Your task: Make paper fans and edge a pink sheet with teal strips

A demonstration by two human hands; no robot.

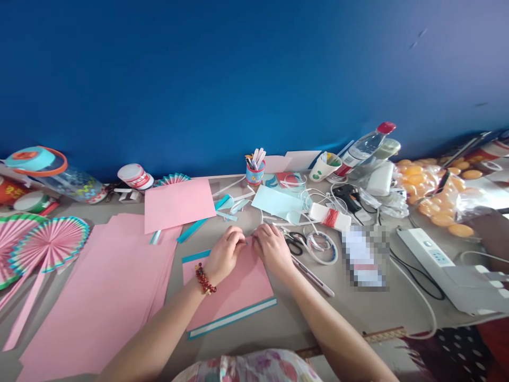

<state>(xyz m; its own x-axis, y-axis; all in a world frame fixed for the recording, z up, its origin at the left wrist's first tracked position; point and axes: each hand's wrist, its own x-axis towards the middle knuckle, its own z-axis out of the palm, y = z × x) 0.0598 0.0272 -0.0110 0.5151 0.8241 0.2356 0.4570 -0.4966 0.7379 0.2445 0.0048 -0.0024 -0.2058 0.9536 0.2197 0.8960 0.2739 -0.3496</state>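
Note:
In front of me lies a sheet of pink paper (230,292), with a blue-and-white strip along its near edge and a blue strip (196,256) showing at its far left edge. My left hand (226,253) wears a beaded bracelet and is closed, thumb and fingers pinching the paper's far edge. Close beside it, my right hand (274,250) has its fingers curled down and closed on the same edge, near the far right corner. The fingers hide most of that edge. Black-handled scissors (295,244) and a pen (313,276) lie just right of my right hand.
A pile of pink sheets (103,281) and pleated paper fans (50,244) lie left. Behind are a pen cup (255,172), light blue paper (278,202) and paper scraps. Bottles (358,154), a tape roll (320,245), a power strip (433,252) and cables are right.

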